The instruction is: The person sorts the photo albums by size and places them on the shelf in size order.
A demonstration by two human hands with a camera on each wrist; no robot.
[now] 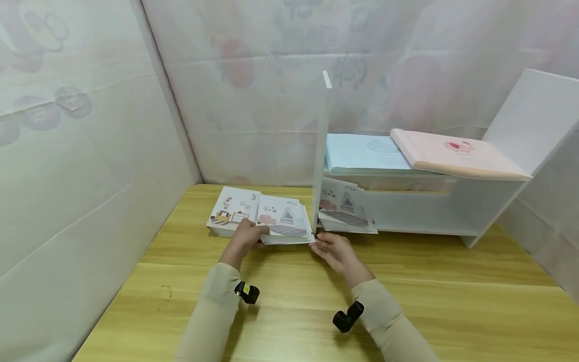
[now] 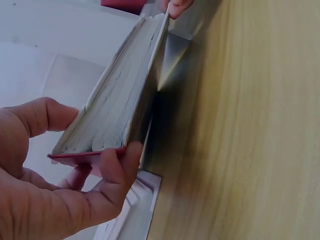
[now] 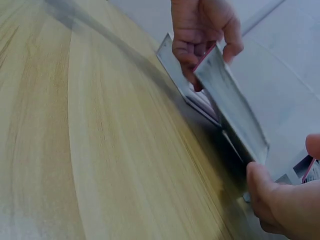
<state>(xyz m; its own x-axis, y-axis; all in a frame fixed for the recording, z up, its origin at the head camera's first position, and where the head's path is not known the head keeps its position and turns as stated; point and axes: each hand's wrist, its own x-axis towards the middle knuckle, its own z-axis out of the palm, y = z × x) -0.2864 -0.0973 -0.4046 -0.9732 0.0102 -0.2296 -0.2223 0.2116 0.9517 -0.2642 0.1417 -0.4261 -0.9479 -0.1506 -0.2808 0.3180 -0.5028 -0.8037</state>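
Two beige sleeves [image 1: 212,296] with two small black devices [image 1: 348,318] led to two hands over the yellow wood-grain desk [image 1: 280,301], the left hand's [image 1: 246,235] fingers clamped on one thick white tent-printed book [image 1: 282,216], the right hand's [image 1: 336,251] touching its near right corner, thumb apart. That book was just left of the white shelf [image 1: 416,211], beside at least one white vehicle-printed book [image 1: 232,208]. The shelf held at least one more white tent-printed book [image 1: 346,203] below, and one pale-blue rectangular block [image 1: 362,151] and one pink rectangular block [image 1: 457,151] on top.
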